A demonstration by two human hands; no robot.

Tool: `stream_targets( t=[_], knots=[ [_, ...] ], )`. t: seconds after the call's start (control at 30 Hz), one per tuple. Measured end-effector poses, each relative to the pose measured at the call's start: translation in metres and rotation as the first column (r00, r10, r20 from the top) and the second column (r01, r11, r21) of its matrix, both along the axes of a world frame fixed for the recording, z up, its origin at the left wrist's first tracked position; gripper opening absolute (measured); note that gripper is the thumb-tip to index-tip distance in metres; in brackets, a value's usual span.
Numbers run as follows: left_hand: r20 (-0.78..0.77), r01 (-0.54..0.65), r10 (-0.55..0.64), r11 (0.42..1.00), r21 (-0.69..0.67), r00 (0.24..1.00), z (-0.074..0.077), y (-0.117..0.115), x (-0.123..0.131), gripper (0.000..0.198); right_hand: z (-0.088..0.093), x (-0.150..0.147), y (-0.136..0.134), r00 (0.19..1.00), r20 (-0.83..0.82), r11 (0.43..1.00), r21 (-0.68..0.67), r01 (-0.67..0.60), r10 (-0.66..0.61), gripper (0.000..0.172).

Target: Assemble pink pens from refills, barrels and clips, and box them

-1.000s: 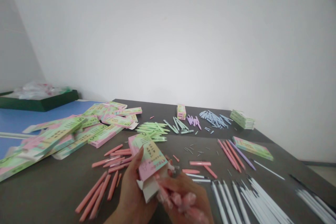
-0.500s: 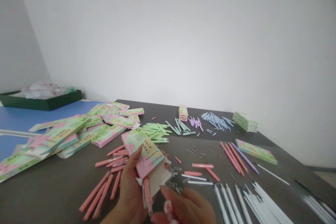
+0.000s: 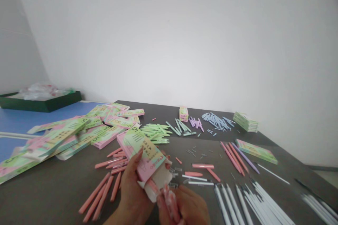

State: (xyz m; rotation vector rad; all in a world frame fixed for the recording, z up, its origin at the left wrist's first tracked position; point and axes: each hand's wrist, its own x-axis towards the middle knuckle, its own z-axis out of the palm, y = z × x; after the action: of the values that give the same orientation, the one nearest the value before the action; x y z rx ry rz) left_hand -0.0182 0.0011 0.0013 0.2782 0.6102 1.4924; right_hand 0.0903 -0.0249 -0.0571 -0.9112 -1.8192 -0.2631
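My left hand (image 3: 133,188) is wrapped round a pink and green cardboard pen box (image 3: 144,153), tilted with its open end and white flaps toward me. Part of a pink pen (image 3: 152,185) shows inside the mouth of the box. At that mouth, my right hand (image 3: 188,204) is closed on pink pens (image 3: 171,205) with clear parts; their number is blurred. Loose pink pen barrels (image 3: 93,197) lie on the dark table left of my left hand. Small clear caps (image 3: 174,179) lie just beyond my right hand.
Flattened and filled boxes (image 3: 66,137) pile up at left. Green pens (image 3: 155,132), purple pieces (image 3: 196,123) and blue pieces (image 3: 218,121) lie farther back. White refills (image 3: 264,202) are at right, near a box (image 3: 256,151). A green tray (image 3: 47,103) holds plastic bags.
My right hand has come up to the box mouth with the pink pens. The pink pen sticking out of the box has gone deeper in.
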Motion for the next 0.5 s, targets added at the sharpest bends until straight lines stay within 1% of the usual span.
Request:
stream_targets(
  t=[0.03, 0.1, 0.17, 0.23, 0.3, 0.33, 0.4, 0.43, 0.5],
  knots=[
    [0.006, -0.005, 0.005, 1.000, -0.001, 1.000, 0.001, 0.000, 0.001, 0.024, 0.002, 0.001, 0.000, 1.000, 0.004, 1.000, 0.024, 0.016, -0.016, 0.018],
    [0.010, 0.006, -0.005, 1.000, -0.022, 1.000, 0.003, -0.001, 0.002, 0.024, 0.008, 0.000, 0.000, 0.999, -0.012, 0.990, 0.129, 0.049, -0.048, 0.016],
    [0.005, 0.019, -0.018, 0.997, -0.073, 1.000, 0.004, -0.001, 0.002, 0.025, 0.015, -0.001, 0.000, 0.998, -0.005, 0.967, 0.247, 0.062, -0.063, 0.022],
    [-0.001, 0.036, -0.037, 0.992, -0.120, 0.999, 0.003, -0.001, 0.002, 0.025, 0.022, -0.004, -0.001, 0.995, 0.069, 0.944, 0.326, 0.042, -0.068, 0.024],
    [0.002, 0.060, -0.060, 0.989, -0.134, 0.998, 0.002, 0.000, 0.002, 0.025, 0.027, -0.005, -0.001, 0.982, 0.177, 0.934, 0.358, -0.003, -0.065, 0.021],
    [0.006, 0.073, -0.073, 0.989, -0.130, 0.997, 0.001, 0.000, 0.001, 0.025, 0.028, -0.005, 0.000, 0.975, 0.214, 0.931, 0.364, -0.023, -0.059, 0.020],
    [0.021, 0.087, -0.085, 0.990, -0.115, 0.996, 0.000, 0.001, 0.000, 0.024, 0.027, -0.003, 0.000, 0.977, 0.208, 0.937, 0.347, -0.040, -0.035, 0.020],
    [0.028, 0.089, -0.086, 0.991, -0.105, 0.996, -0.001, 0.001, -0.001, 0.024, 0.025, -0.002, 0.000, 0.984, 0.176, 0.951, 0.308, -0.037, -0.019, 0.020],
    [0.041, 0.086, -0.083, 0.993, -0.080, 0.996, -0.002, 0.002, -0.002, 0.023, 0.021, 0.001, 0.000, 0.993, 0.112, 0.986, 0.159, -0.048, 0.030, 0.021]
  ],
)
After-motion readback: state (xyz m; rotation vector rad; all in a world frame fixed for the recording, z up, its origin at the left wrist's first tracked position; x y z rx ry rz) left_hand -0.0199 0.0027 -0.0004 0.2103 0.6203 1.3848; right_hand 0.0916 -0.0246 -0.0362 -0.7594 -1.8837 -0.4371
